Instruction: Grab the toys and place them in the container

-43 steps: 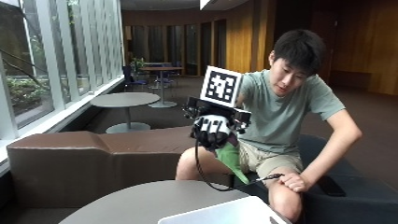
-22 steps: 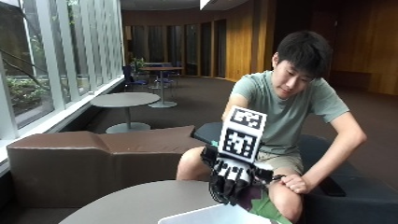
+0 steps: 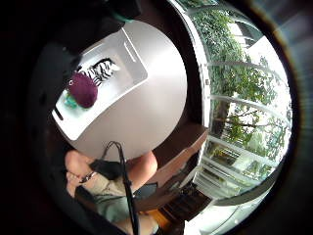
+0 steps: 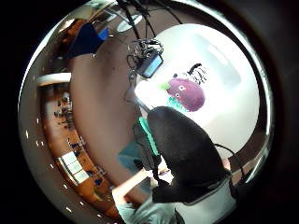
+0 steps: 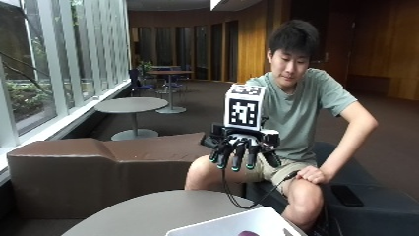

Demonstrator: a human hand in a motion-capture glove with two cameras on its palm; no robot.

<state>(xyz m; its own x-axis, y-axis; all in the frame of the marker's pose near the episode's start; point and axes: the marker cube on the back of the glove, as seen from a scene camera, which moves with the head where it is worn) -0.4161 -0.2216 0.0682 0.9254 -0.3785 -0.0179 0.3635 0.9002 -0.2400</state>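
Toys already lie inside the container, so a good part of the task seems done. In the little finger side palm view I see a purple toy, round and soft like plush, a zebra toy with black and white stripes just beside it, and a small piece of something green touching the purple one; what this green piece is, I cannot tell. In the thumb side view the purple toy shows small eyes and a green leafy top, so it may be an eggplant.

The container is white, rectangular and shallow, with smooth hard walls like plastic and slot handles at its ends. It stands on the round grey counter, whose surface is plain and matte, near the edge where the person sits.

The right hand hangs in the air above the container, well apart from it, with the gloved fingers pointing down, spread a little and relaxed. It holds nothing. The bare hand rests on the person's knee.

I see no other toy on the counter around the container, so I judge that little or nothing is left to pick up, though part of the counter is hidden from these views.
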